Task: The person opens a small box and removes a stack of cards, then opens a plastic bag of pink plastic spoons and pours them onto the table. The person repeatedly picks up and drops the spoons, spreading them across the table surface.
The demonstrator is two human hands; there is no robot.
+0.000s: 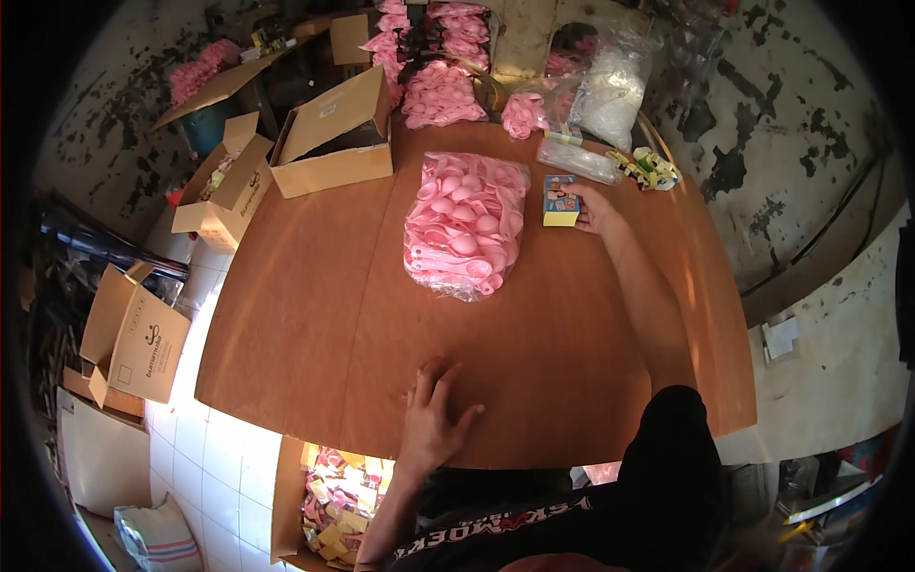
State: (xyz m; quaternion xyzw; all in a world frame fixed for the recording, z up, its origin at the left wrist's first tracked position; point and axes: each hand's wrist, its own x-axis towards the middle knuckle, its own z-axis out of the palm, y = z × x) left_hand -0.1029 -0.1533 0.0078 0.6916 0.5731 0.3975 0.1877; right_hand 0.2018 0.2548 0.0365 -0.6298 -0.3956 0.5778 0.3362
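My right hand [593, 208] reaches to the right side of the table and grips a small blue and yellow box [559, 203] by its right side. Just left of that box, a clear plastic bag full of pink spoons [464, 224] lies on the brown wooden table [315, 315]. Close to the table's front edge, my left hand [438, 410] holds nothing; its fingers are spread over the tabletop. Beyond the right hand are a flat clear plastic packet [578, 160] and a bundle of yellow and black printed pieces [650, 170].
An opened cardboard box [334, 143] stands at the table's far left. More bags of pink spoons [441, 93] and a bag of clear plastic [612, 95] are at the back. Below the front edge is a carton of small packets [334, 500]. Cartons [138, 334] stand on the left.
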